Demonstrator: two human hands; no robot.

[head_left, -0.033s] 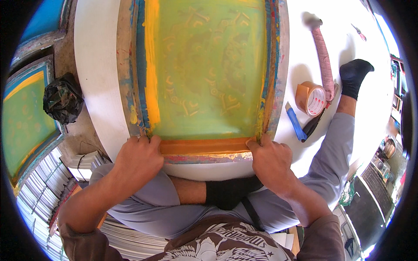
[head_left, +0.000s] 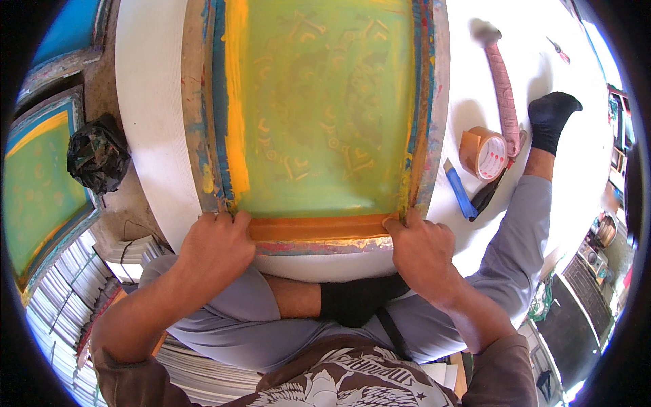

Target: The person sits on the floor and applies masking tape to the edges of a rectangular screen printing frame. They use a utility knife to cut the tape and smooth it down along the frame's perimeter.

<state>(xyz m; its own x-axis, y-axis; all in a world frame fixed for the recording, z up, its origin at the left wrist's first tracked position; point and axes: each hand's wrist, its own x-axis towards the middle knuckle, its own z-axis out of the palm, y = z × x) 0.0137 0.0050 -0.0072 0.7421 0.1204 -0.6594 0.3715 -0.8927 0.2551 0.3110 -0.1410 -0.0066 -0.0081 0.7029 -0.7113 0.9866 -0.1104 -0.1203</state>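
Observation:
A screen-printing frame with yellow-green mesh lies flat in front of me, its wooden edges stained with paint. Along its near edge runs a strip of brown packing tape. My left hand grips the strip's left end at the near left corner, fingers curled. At the near right corner my right hand pinches the other end, thumb on the tape. Both hands rest against the frame. Faint pale motifs show in the mesh.
Right of the frame, on the white surface, lie a brown tape roll, a blue-handled cutter, a black tool and a long tool wrapped in reddish-brown. Leftward are a black plastic bag and another screen.

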